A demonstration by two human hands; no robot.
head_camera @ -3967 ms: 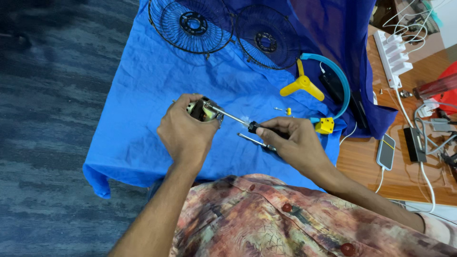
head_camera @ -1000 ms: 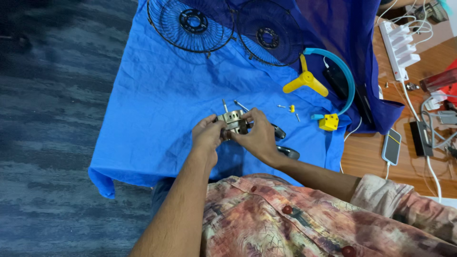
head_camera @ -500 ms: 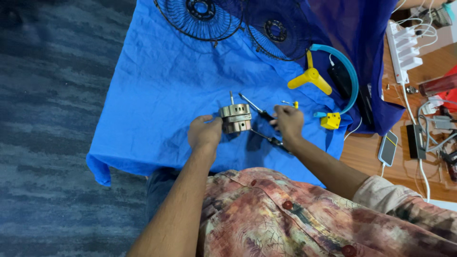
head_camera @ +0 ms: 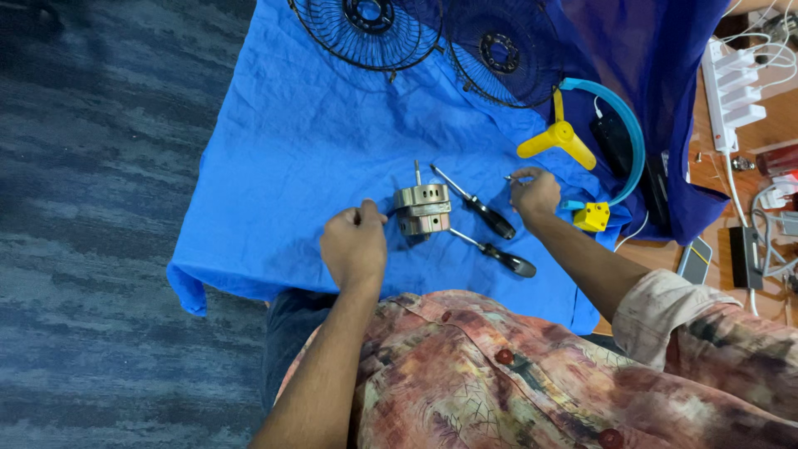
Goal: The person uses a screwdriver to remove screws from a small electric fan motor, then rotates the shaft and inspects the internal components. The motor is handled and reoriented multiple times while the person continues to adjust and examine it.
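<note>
Motor housing [head_camera: 423,210], a squat round cylinder of dull silver metal with slotted sides and a thin shaft standing up from its top, sits on a wrinkled bright blue cloth [head_camera: 307,158] that serves as the landmark here. It rests near the cloth's middle. The left hand [head_camera: 355,247] is curled loosely just beside the housing, thumb and forefinger tips reaching its side; whether they grip it cannot be told. The right hand [head_camera: 534,193], on the far side of the housing, has its fingertips pressed together around a tiny part [head_camera: 509,177], too small to identify. Between that hand and the housing lie two screwdrivers with slim steel shanks and glossy black handles, the upper screwdriver [head_camera: 474,202] slanting away from the housing's top, the lower screwdriver [head_camera: 495,253] slanting from its base toward the person. At the cloth's far edge lie two round black wire fan grilles [head_camera: 366,25], their spokes fanning from central rings. Toward the cloth's right edge rest a smooth yellow plastic fan blade [head_camera: 559,137], a curved light-blue plastic ring [head_camera: 629,141] and a small yellow block [head_camera: 591,217]. Beyond the cloth, a wooden tabletop [head_camera: 773,129] holds a white power strip [head_camera: 728,96] and cables.
</note>
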